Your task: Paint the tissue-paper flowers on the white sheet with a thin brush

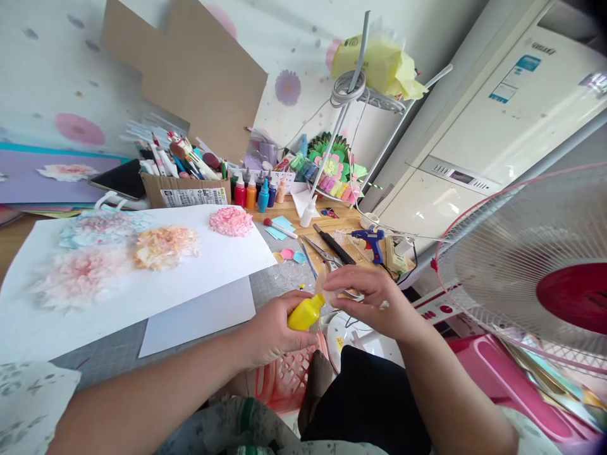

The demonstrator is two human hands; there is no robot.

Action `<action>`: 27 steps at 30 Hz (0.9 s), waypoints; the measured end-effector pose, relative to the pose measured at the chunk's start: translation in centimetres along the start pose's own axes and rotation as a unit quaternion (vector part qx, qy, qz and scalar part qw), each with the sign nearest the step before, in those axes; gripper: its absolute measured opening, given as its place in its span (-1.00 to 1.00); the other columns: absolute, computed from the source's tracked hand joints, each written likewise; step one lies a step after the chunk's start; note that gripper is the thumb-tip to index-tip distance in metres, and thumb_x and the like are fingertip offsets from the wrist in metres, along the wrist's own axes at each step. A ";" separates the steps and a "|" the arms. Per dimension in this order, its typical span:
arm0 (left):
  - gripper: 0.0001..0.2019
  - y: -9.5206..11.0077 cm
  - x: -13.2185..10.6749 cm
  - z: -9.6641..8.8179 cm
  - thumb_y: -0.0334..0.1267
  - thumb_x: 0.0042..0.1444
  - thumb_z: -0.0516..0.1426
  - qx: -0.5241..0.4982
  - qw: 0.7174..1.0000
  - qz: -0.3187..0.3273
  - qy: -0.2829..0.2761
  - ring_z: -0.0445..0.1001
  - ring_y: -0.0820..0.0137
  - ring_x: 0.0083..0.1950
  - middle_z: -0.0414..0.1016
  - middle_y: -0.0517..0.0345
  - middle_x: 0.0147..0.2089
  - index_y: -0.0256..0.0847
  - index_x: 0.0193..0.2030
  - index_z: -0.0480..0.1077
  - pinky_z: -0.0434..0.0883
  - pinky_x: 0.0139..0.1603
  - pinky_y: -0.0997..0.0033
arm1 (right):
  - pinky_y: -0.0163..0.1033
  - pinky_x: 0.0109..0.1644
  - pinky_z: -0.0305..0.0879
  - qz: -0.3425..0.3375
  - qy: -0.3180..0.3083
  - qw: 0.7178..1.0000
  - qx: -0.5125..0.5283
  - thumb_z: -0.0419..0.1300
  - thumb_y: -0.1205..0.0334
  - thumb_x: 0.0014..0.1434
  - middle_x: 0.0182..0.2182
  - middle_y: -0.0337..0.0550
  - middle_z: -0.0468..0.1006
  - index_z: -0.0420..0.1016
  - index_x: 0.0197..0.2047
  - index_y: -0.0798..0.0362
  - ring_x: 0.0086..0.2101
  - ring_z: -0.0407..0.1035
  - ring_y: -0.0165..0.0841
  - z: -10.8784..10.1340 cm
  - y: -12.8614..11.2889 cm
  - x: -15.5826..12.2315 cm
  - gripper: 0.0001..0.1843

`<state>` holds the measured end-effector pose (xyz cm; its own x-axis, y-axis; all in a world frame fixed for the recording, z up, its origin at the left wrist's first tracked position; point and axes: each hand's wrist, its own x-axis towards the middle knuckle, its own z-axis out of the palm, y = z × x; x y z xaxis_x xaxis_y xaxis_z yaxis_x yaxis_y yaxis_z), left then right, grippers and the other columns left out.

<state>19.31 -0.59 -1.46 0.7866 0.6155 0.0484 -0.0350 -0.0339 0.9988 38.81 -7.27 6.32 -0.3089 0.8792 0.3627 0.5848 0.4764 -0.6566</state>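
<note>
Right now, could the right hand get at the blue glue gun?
Probably yes: the blue glue gun lies just beyond the right hand, nothing bulky between, though that hand is near the yellow bottle.

Wall (294,38) was white with flower prints (288,87), wooden desk (348,219) in front. Tall off-white appliance (474,133) stood at right, pink-rimmed fan (573,297) nearer the camera.

Paper flowers (165,246), paint bottles (251,194), a glue gun (372,239) and a fan (576,297) suggest a home craft corner.
</note>
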 end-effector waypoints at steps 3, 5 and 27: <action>-0.56 -0.2 0.1 0.1 -0.19 -0.14 0.35 0.020 1.000 0.012 -0.004 0.38 0.08 0.04 0.46 0.04 0.04 -0.19 -0.06 0.50 0.24 0.14 0.20 | -0.27 -0.09 0.44 0.002 -0.032 0.999 0.004 0.24 0.28 0.21 -0.15 -0.06 0.57 0.55 -0.07 0.07 -0.14 0.47 -0.36 0.0 -0.5 0.5 -0.80; -0.59 -0.4 0.1 0.1 -0.19 -0.12 0.34 0.032 0.999 0.022 -0.009 0.39 0.09 0.02 0.47 0.05 0.02 -0.18 -0.07 0.52 0.26 0.12 0.21 | -0.29 -0.10 0.43 0.003 -0.050 0.999 -0.004 0.23 0.29 0.22 -0.15 -0.08 0.57 0.56 -0.06 0.05 -0.15 0.46 -0.37 0.0 -0.7 0.6 -0.79; -0.50 -0.8 -0.1 0.2 -0.11 -0.21 0.35 0.101 0.995 0.014 -0.023 0.40 0.06 0.06 0.43 -0.04 0.05 -0.23 -0.08 0.53 0.26 0.17 0.15 | -0.40 -0.49 0.15 0.118 -0.105 0.978 -0.139 0.15 0.03 0.27 -0.47 -0.25 0.51 0.49 -0.22 0.03 -0.53 0.31 -0.48 0.8 -1.7 0.5 -0.76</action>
<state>19.42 -0.77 -2.24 0.8147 0.5754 0.0719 0.0626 -0.2105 0.9756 37.04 -7.65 7.13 -0.2707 0.9608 0.0596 0.8304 0.2644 -0.4904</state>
